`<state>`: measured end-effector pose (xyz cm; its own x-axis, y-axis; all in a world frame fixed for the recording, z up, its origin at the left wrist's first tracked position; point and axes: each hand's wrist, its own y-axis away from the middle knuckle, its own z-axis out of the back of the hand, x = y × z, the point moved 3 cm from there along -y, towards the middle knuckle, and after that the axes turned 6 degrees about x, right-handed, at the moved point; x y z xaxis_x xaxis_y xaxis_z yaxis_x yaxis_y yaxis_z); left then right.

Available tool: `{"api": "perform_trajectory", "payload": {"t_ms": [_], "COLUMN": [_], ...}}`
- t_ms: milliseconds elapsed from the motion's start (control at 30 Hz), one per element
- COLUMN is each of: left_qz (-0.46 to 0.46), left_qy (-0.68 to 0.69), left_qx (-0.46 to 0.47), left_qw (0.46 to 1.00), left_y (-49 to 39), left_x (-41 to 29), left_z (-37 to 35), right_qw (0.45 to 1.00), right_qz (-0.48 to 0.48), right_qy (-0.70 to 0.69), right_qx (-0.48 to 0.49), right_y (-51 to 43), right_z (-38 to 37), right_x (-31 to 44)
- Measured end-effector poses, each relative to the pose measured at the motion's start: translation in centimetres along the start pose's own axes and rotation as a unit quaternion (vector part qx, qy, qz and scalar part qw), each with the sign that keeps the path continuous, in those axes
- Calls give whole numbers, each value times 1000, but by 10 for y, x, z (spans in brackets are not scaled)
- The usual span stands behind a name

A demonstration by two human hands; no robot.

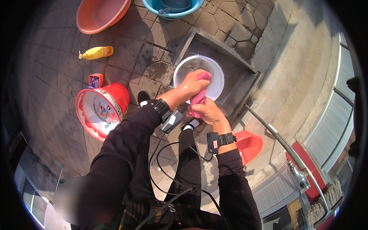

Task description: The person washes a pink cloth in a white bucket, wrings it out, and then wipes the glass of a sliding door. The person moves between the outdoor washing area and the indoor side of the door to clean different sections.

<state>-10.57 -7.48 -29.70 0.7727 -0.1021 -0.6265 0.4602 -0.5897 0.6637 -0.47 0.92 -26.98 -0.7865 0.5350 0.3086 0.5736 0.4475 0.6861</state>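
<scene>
A twisted pink cloth (198, 98) is stretched between my two hands. My left hand (190, 84) grips its upper end, over the mouth of a white bucket (219, 73). Its lower end is in my right hand (212, 112), just outside the near rim of the bucket. Cloudy, foamy water (191, 65) shows inside. The bucket stands in a square concrete basin (240, 62). Both wrists wear black strapped devices, with cables running down past my legs.
An orange basin (100, 17), a blue basin (149, 4), a yellow pump bottle (96, 53), an enamel basin (89, 115) against a red bucket (122, 92), and a red basin (250, 145) are around me. A metal pipe (267, 126) with a tap (299, 175) stands right, near a mop (317, 212).
</scene>
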Motion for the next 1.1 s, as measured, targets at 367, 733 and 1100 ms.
{"api": "perform_trajectory", "payload": {"t_ms": [367,733,1100], "left_qz": [89,-240,-480], "left_qy": [-341,-375,-523], "left_qx": [-192,53,90], "left_qw": [916,894,699], "left_y": [-17,55,35], "left_x": [0,-63,-74], "left_z": [-1,3,-29], "right_qw": [668,914,902], "right_qz": [224,91,13], "right_qy": [660,-390,-389], "right_qx": [-262,66,189], "right_y": [3,54,69], "right_z": [-18,-15,-33], "right_x": [20,29,29]}}
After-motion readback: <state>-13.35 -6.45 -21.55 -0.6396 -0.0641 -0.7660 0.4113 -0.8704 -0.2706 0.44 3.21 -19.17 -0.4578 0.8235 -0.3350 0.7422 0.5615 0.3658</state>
